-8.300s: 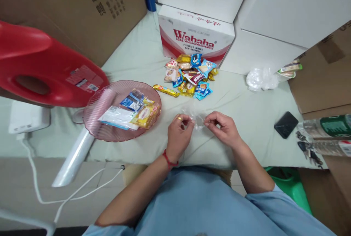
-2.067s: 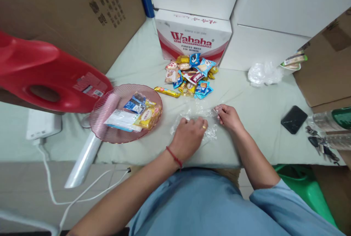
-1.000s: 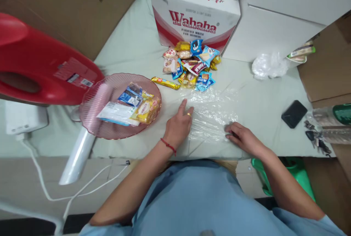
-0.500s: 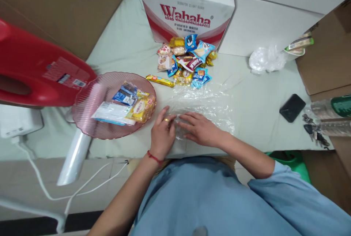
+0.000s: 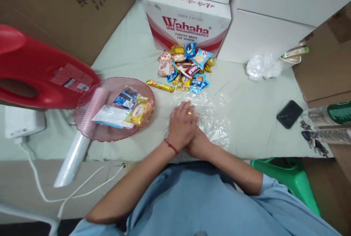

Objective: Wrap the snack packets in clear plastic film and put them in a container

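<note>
A crinkled sheet of clear plastic film [image 5: 215, 122] lies on the tabletop in front of me. On its left part my left hand [image 5: 182, 124] rests over my right hand [image 5: 201, 144], its fingers laid across the other's. Most of the right hand's fingers are hidden underneath. Just beyond the film is a pile of small wrapped snacks [image 5: 189, 68], with a yellow snack stick [image 5: 160, 85] at its left side. To the left stands a pink ribbed glass bowl [image 5: 87, 119] holding several snack packets [image 5: 126, 97].
Beneath the bowl a roll of plastic film [image 5: 72, 159] sticks out past the table edge. A red jug [image 5: 46, 78] and a white power block [image 5: 24, 122] are at left. A Wahaba box [image 5: 189, 23] stands behind; a black phone-like object [image 5: 289, 114] and keys [image 5: 314, 139] lie right.
My hands were apart with fingers spread over the film. Now they have come together, the left moving right and covering much of the right.
</note>
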Demonstrator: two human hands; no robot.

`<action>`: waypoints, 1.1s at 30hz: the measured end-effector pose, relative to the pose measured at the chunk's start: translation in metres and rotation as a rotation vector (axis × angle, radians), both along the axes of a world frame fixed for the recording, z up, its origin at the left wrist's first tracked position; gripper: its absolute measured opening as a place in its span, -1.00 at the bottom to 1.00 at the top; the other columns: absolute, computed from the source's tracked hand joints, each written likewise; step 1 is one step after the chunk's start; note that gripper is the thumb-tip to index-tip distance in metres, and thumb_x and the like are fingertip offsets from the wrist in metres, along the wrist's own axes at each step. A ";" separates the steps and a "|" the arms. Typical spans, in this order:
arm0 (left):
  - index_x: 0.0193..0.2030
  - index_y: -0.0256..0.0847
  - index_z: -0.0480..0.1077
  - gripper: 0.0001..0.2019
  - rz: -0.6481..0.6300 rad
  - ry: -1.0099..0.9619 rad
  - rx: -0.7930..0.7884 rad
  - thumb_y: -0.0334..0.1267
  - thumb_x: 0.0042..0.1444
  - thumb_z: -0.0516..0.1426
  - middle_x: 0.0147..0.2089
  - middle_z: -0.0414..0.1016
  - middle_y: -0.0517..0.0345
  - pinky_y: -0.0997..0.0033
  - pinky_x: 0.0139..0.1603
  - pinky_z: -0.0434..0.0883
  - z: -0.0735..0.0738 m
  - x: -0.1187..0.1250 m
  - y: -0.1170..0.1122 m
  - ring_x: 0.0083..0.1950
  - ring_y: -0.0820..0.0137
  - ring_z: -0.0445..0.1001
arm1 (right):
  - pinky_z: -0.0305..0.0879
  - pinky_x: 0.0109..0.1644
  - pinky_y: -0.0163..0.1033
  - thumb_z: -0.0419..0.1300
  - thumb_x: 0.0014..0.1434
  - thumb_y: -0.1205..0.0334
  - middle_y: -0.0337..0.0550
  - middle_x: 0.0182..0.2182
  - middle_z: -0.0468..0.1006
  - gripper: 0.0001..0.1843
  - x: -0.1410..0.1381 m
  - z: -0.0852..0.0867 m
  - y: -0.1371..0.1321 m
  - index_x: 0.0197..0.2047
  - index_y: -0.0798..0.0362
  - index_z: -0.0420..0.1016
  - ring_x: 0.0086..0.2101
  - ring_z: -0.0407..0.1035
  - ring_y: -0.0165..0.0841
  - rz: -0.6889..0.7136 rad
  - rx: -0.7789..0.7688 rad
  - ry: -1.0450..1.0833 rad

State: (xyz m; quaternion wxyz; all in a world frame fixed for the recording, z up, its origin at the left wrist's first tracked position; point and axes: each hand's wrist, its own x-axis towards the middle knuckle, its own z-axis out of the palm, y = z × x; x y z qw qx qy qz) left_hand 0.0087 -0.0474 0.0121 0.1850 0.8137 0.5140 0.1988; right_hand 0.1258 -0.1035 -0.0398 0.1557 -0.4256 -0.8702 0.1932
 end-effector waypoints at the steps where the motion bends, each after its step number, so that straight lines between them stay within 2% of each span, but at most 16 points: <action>1: 0.34 -0.33 0.44 -0.52 0.040 0.072 -0.032 -0.16 0.47 -0.08 0.50 0.35 -0.20 -0.19 0.54 0.17 -0.009 -0.009 0.011 0.56 0.02 0.24 | -0.05 0.59 0.24 0.22 0.42 0.16 0.10 0.37 0.44 -0.51 0.000 0.002 -0.002 0.37 0.04 0.48 0.45 0.15 -0.04 -0.006 -0.007 0.004; 3: 0.45 -0.28 0.34 -0.47 0.086 0.182 -0.060 -0.16 0.49 -0.14 0.55 0.26 -0.15 -0.26 0.56 0.08 -0.026 -0.029 0.025 0.59 0.04 0.19 | 0.00 0.57 0.25 0.25 0.41 0.16 0.13 0.37 0.44 -0.54 0.004 0.010 -0.002 0.32 0.07 0.53 0.44 0.15 0.00 0.005 -0.053 0.030; 4: 0.48 -0.27 0.29 -0.45 0.070 0.214 -0.054 -0.16 0.49 -0.16 0.58 0.20 -0.12 -0.26 0.58 0.04 -0.032 -0.038 0.027 0.60 0.06 0.16 | 0.06 0.55 0.22 0.26 0.41 0.16 0.13 0.37 0.44 -0.57 0.009 0.017 0.001 0.28 0.08 0.55 0.43 0.18 -0.01 0.032 -0.090 0.062; 7: 0.56 -0.21 0.18 -0.42 0.024 0.248 -0.008 -0.11 0.49 -0.16 0.61 0.11 -0.06 -0.29 0.60 -0.06 -0.042 -0.051 0.021 0.63 0.08 0.10 | 0.36 0.37 0.00 0.20 0.45 0.13 0.04 0.17 0.63 -0.70 0.036 0.041 0.025 0.11 0.04 0.65 0.23 0.45 -0.15 0.106 -0.226 0.180; 8: 0.57 -0.19 0.16 -0.41 0.019 0.243 0.006 -0.09 0.49 -0.15 0.61 0.11 -0.06 -0.30 0.60 -0.08 -0.043 -0.051 0.018 0.63 0.07 0.09 | 0.44 0.26 -0.07 0.14 0.48 0.13 -0.01 0.06 0.69 -0.70 0.048 0.050 0.040 0.06 0.02 0.67 0.10 0.53 -0.21 0.076 -0.250 0.194; 10: 0.58 -0.15 0.14 -0.40 0.018 0.222 0.028 -0.06 0.49 -0.13 0.61 0.13 -0.06 -0.33 0.59 -0.09 -0.045 -0.049 0.014 0.63 0.06 0.10 | 0.49 0.15 -0.06 0.10 0.49 0.13 -0.03 -0.06 0.71 -0.68 0.071 0.066 0.080 0.04 0.01 0.66 -0.03 0.56 -0.20 -0.120 -0.177 0.146; 12: 0.58 -0.14 0.14 -0.41 0.018 0.198 0.042 -0.06 0.49 -0.12 0.60 0.15 -0.06 -0.35 0.59 -0.08 -0.046 -0.046 0.013 0.62 0.06 0.12 | 0.39 0.27 0.12 0.12 0.44 0.19 0.06 0.04 0.66 -0.68 0.089 0.076 0.129 0.12 0.02 0.63 0.13 0.45 -0.05 -0.306 0.037 0.007; 14: 0.58 -0.13 0.15 -0.41 0.021 0.179 0.049 -0.07 0.48 -0.10 0.60 0.16 -0.06 -0.35 0.59 -0.08 -0.047 -0.046 0.015 0.62 0.06 0.13 | 0.26 0.38 0.24 0.11 0.42 0.21 0.14 0.25 0.52 -0.56 0.100 0.080 0.180 0.29 0.05 0.53 0.32 0.24 0.05 -0.447 0.200 -0.104; 17: 0.57 -0.09 0.15 -0.42 0.028 0.164 0.049 -0.07 0.48 -0.09 0.60 0.17 -0.04 -0.33 0.60 -0.08 -0.048 -0.047 0.017 0.61 0.08 0.13 | 0.09 0.45 0.34 0.04 0.43 0.20 0.11 0.48 0.24 -0.47 0.107 0.075 0.241 0.41 0.04 0.38 0.45 0.01 0.07 -0.466 0.258 -0.217; 18: 0.57 -0.09 0.16 -0.42 0.029 0.163 0.048 -0.07 0.48 -0.09 0.60 0.17 -0.03 -0.33 0.60 -0.09 -0.048 -0.047 0.017 0.62 0.09 0.13 | 0.05 0.47 0.35 0.02 0.43 0.21 0.09 0.49 0.22 -0.47 0.108 0.074 0.255 0.41 0.04 0.38 0.47 -0.02 0.06 -0.444 0.263 -0.235; 20: 0.57 -0.11 0.17 -0.42 0.029 0.160 0.046 -0.07 0.48 -0.09 0.60 0.16 -0.02 -0.32 0.60 -0.08 -0.048 -0.048 0.016 0.62 0.09 0.12 | 0.01 0.49 0.33 -0.01 0.43 0.24 0.07 0.44 0.31 -0.49 0.110 0.074 0.272 0.37 0.05 0.42 0.46 0.01 0.04 -0.404 0.266 -0.252; 24: 0.56 -0.13 0.18 -0.43 0.024 0.143 0.030 -0.07 0.48 -0.09 0.61 0.15 0.00 -0.28 0.61 -0.08 -0.047 -0.047 0.016 0.63 0.10 0.10 | 0.19 0.41 0.25 0.03 0.43 0.20 0.15 0.20 0.55 -0.54 0.123 0.091 0.271 0.28 0.13 0.50 0.27 0.28 0.07 -0.445 0.262 -0.216; 26: 0.56 -0.14 0.17 -0.43 0.021 0.134 0.024 -0.08 0.49 -0.10 0.62 0.13 0.00 -0.28 0.61 -0.09 -0.047 -0.047 0.016 0.63 0.11 0.09 | 0.31 0.31 0.21 0.01 0.48 0.11 0.15 0.13 0.59 -0.54 0.136 0.106 0.256 0.27 0.13 0.49 0.16 0.39 0.04 -0.513 0.273 -0.110; 28: 0.57 -0.17 0.15 -0.42 0.020 0.129 0.020 -0.08 0.49 -0.11 0.62 0.11 -0.01 -0.30 0.61 -0.11 -0.047 -0.047 0.015 0.64 0.10 0.08 | 0.42 0.17 0.11 -0.07 0.53 -0.01 0.12 0.05 0.60 -0.49 0.149 0.119 0.234 0.27 0.11 0.47 0.04 0.48 -0.06 -0.549 0.218 0.061; 30: 0.58 -0.19 0.12 -0.41 0.020 0.127 0.017 -0.08 0.50 -0.12 0.63 0.08 -0.01 -0.31 0.61 -0.14 -0.047 -0.047 0.015 0.64 0.09 0.05 | 0.44 -0.01 -0.03 -0.12 0.54 -0.14 0.05 -0.05 0.62 -0.41 0.156 0.130 0.208 0.22 0.11 0.49 -0.10 0.53 -0.19 -0.492 0.011 0.194; 33: 0.59 -0.20 0.09 -0.40 0.012 0.126 0.006 -0.07 0.49 -0.12 0.64 0.06 -0.04 -0.33 0.61 -0.19 -0.046 -0.047 0.015 0.65 0.08 0.04 | 0.42 -0.09 -0.13 0.05 0.44 -0.30 -0.05 -0.11 0.67 -0.36 0.149 0.133 0.171 0.11 0.09 0.60 -0.19 0.53 -0.29 -0.213 -0.419 0.163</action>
